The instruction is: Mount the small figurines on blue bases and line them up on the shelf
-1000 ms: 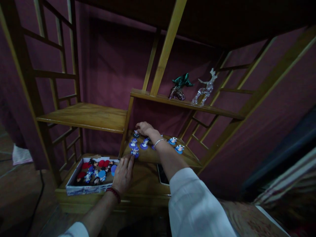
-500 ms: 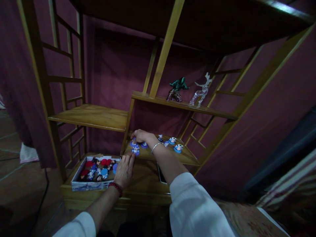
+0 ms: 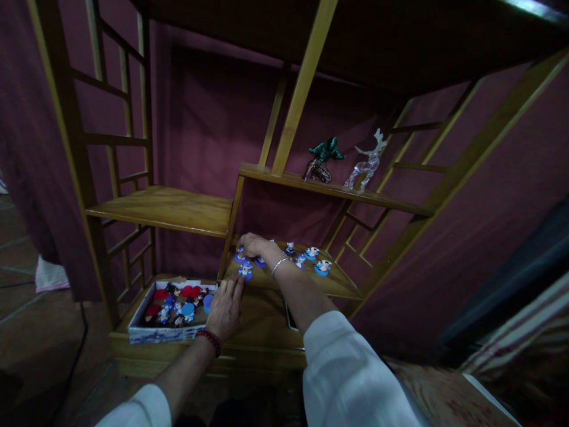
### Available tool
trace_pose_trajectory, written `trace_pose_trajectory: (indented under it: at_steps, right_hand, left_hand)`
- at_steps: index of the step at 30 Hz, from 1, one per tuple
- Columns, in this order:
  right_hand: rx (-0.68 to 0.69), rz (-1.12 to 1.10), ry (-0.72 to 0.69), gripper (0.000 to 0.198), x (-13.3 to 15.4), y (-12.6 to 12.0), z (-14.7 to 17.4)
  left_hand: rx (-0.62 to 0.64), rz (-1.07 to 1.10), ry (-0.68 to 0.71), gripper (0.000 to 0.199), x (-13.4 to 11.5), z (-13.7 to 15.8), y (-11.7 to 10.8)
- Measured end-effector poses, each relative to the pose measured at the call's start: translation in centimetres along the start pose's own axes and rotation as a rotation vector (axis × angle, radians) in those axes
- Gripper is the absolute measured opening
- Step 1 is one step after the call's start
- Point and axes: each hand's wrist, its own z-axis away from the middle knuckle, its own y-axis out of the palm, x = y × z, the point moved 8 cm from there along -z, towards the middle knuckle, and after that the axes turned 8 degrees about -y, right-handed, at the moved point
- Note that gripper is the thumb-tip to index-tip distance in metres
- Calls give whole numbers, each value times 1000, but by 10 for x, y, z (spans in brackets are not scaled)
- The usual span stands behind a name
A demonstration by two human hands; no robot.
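My right hand (image 3: 254, 244) reaches to the back left corner of the low shelf (image 3: 275, 283). Its fingers are bent down onto a small figurine on a purple base (image 3: 240, 256), which they partly cover. My left hand (image 3: 226, 307) rests palm down at the shelf's front left edge, fingers stretched out. Just beyond its fingertips stands another purple-based figurine (image 3: 245, 271). Under my right wrist a further figurine (image 3: 260, 261) is partly hidden. Farther right stand a dark-based figurine (image 3: 290, 249), a purple one (image 3: 300, 261) and two blue-based figurines (image 3: 322, 268).
An open box (image 3: 160, 337) of mixed figurines with red, blue and purple bases sits left of my left hand. A dark flat device (image 3: 291, 320) lies beneath my right forearm. Above, a shelf (image 3: 333, 188) holds a green figure (image 3: 323, 159) and a clear deer (image 3: 368, 163).
The view has shifted slightly. My right hand stays at the same figurine, and my left hand keeps its place at the shelf edge.
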Motion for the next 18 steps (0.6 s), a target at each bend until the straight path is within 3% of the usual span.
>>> trace_pose_trajectory:
  at_steps: [18]
  right_hand:
    - [-92,-12,6,32,-11,-1,-10]
  left_hand:
    - [22,-6,-22,67,1,-1,2]
